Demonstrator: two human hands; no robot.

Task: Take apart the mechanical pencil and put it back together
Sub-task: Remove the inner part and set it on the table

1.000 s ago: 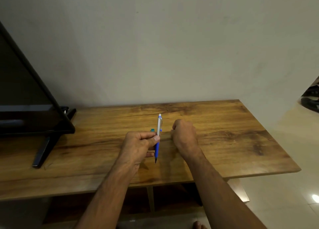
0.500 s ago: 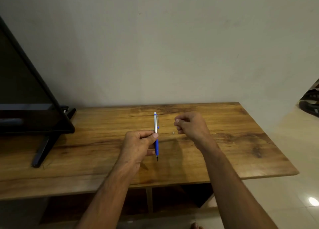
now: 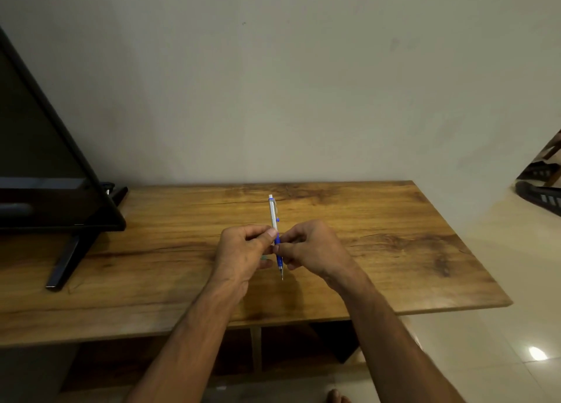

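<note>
Mechanical pencil (image 3: 274, 220) held upright over the wooden table (image 3: 379, 220), cap end pointing away from the person and metal tip (image 3: 282, 273) pointing back toward them. The step in hand appeared to be work on the blue grip section (image 3: 277, 255) near the tip, either unscrewing it or screwing it back; which of the two could not be told. To do it well, the silver barrel should have been kept steady in one hand while the other turned only the blue section, with the turning fingers close to the joint so the thin tip was not bent, and the work kept low over the table so that any small part would fall where it could be found.

Left hand (image 3: 243, 251): fingers curled, thumb and forefinger pinched narrowly on the barrel just above the blue section. A small greenish thing showed under its fingers, too hidden to name.

Right hand (image 3: 312, 248): also nearly closed, its fingertips (image 3: 280, 245) pressed to the blue section from the other side, touching the pencil just beside the left thumb. Neither hand rested on the table, as far as could be seen
</note>
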